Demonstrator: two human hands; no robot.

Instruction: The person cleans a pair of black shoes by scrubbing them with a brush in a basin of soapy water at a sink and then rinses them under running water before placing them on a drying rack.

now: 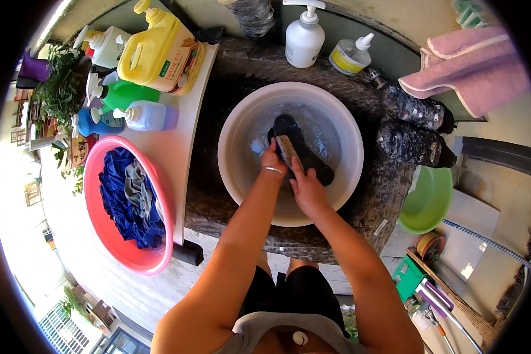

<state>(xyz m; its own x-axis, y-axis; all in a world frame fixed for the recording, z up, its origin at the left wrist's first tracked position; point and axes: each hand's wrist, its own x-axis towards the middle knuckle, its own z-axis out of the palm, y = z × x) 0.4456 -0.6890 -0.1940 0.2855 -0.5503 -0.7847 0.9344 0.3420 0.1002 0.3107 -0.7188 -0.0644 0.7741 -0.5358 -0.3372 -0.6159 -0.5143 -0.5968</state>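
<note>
Looks partway through scrubbing. Keeps the shoe [308, 154], or something slipper-like (hard to tell which), at the centre of the basin [231, 154], lying in the water [327, 138]. Steadies it at its 9 o'clock edge with the left hand [271, 159], fingers bent against it and partly hidden, so cannot tell how tight. Pinches the brush [288, 153] at its 5 o'clock end between thumb and fingers of the right hand [307, 187], laying it along the shoe. Appears wetted already; cannot judge how clean. Probably leaves more brushing, then rinsing.

Reveals clear-looking water in the basin, with little obvious foam. From there, between 8 and 9 o'clock, comes upon the pink tub [118, 248], heaped with blue clothes [118, 183] and a grey piece [138, 192]. Between 3 and 4, lower down, meets the green tub [425, 203], partly cut off from view. Includes also the jug [165, 56] at 10, the pump bottle [305, 44] at 12 and the squeeze bottle [348, 58] at 1.
</note>
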